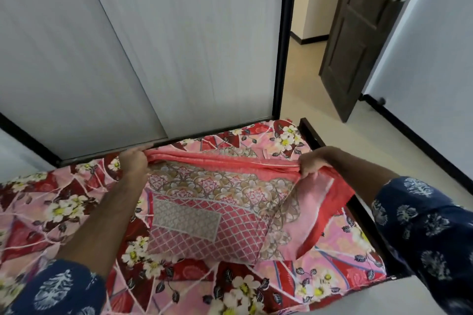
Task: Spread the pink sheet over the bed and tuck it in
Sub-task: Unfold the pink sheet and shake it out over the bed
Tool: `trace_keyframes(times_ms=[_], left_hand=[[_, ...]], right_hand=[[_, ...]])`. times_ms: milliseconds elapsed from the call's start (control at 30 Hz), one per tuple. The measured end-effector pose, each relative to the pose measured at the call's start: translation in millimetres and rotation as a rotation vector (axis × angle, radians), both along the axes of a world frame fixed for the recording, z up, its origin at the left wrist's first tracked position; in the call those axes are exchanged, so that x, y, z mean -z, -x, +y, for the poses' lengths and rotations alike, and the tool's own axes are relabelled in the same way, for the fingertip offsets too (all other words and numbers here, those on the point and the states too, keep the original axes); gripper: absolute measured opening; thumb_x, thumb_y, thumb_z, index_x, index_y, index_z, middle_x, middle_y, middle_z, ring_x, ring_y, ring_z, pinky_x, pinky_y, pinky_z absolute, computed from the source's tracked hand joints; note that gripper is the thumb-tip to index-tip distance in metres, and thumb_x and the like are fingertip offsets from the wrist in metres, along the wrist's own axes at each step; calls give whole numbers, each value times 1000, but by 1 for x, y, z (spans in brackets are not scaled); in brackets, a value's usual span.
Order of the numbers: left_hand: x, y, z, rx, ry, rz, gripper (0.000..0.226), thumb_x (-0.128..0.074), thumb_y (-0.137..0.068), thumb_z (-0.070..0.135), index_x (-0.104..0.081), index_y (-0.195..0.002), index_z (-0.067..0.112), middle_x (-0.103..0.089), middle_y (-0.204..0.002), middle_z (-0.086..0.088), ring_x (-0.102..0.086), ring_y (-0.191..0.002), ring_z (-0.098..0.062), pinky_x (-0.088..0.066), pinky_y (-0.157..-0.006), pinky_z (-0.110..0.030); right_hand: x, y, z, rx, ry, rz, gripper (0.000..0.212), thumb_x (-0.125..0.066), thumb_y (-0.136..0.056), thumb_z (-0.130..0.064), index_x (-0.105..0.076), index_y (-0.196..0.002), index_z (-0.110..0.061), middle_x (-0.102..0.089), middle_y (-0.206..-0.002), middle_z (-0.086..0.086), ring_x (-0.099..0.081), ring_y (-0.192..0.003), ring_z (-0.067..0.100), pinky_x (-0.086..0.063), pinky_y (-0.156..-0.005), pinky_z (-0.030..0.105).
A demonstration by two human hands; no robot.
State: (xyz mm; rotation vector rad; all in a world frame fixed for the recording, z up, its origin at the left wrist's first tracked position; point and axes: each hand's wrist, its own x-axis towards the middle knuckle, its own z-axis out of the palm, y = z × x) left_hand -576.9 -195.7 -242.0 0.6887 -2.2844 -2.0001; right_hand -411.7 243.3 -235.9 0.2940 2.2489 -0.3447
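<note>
A folded pink sheet [217,202] with a lattice and gold floral print lies in the middle of the bed [51,212], which is covered in a red and pink flowered cloth. My left hand [133,161] grips the sheet's far left corner near the wardrobe. My right hand [313,161] grips its far right corner, lifted slightly, with a coral-red flap [330,202] hanging below. The sheet's top edge is stretched taut between both hands.
Grey sliding wardrobe doors [153,46] stand tight against the bed's far side. The dark bed frame [312,133] shows along the right edge. An open dark wooden door [358,33] and cream floor [332,110] lie to the right.
</note>
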Motion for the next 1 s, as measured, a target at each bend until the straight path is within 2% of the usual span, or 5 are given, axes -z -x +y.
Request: trace_keyframes(times_ms=[167, 300, 433, 567, 1000], left_hand=[[-53, 8, 36, -61, 93, 128, 45, -34, -92, -13, -69, -116, 0, -64, -106, -11, -65, -65, -15, -48, -48, -8], [-156, 64, 44, -14, 312, 579, 52, -36, -80, -7, -73, -115, 2, -72, -112, -13, -66, -103, -22, -53, -95, -28], [-297, 176, 32, -119, 196, 970, 48, -41, -73, 12, -79, -102, 21, -74, -110, -7, -69, -104, -21, -53, -98, -36], [-394, 200, 42, -106, 7, 1232, 21, -61, -88, 22, -75, -98, 35, -75, -102, 0, -69, -102, -22, -55, -94, -41], [-311, 85, 124, 198, -272, 892, 28, -64, -86, 8, -77, -110, 13, -71, -119, -5, -70, -109, -22, -60, -88, -49]], right_hand=[[-51, 92, 18, 301, 157, 407, 18, -51, -99, -8, -66, -108, -2, -68, -94, 7, -67, -81, 24, -51, -56, 23], [-158, 167, 31, 589, 431, 875, 30, -41, -103, -10, -70, -103, -1, -74, -101, 16, -73, -88, 27, -62, -79, 42], [-302, 202, 44, 623, 561, 1339, 45, -29, -90, -14, -70, -97, 2, -74, -95, 17, -73, -89, 32, -61, -79, 50], [-411, 179, 40, 602, 640, 1655, 41, -27, -99, -6, -68, -103, -12, -72, -91, -1, -70, -85, 9, -59, -75, 24], [-368, 137, 121, 499, 349, 1557, 39, -35, -78, -2, -66, -76, -25, -64, -76, -10, -60, -65, 0, -52, -66, 23]])
